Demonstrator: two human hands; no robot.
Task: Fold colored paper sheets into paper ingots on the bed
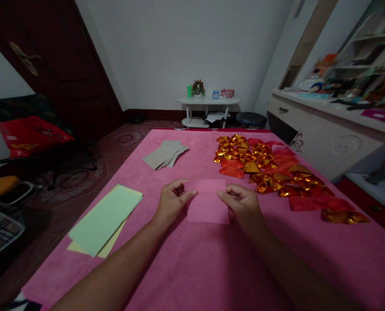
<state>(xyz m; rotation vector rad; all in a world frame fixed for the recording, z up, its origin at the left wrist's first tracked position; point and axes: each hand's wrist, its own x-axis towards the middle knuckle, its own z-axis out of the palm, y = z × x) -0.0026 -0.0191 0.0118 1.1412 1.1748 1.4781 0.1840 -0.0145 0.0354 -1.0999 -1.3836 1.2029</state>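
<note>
My fingers (189, 197) are closed on a thin, plain pink, square-looking paper sheet (207, 209): the left hand (173, 199) pinches its left edge, the right hand (245, 204) its right edge, with both thumbs on top. The sheet is between my hands, over the pink-cloth-covered worktop (179, 270); whether it touches there, I cannot tell. A faint line crosses its upper part. To hold it well, I think both thumbs should stay level and pull only lightly, equally from each side, so the paper will not wrinkle or twist.
</note>
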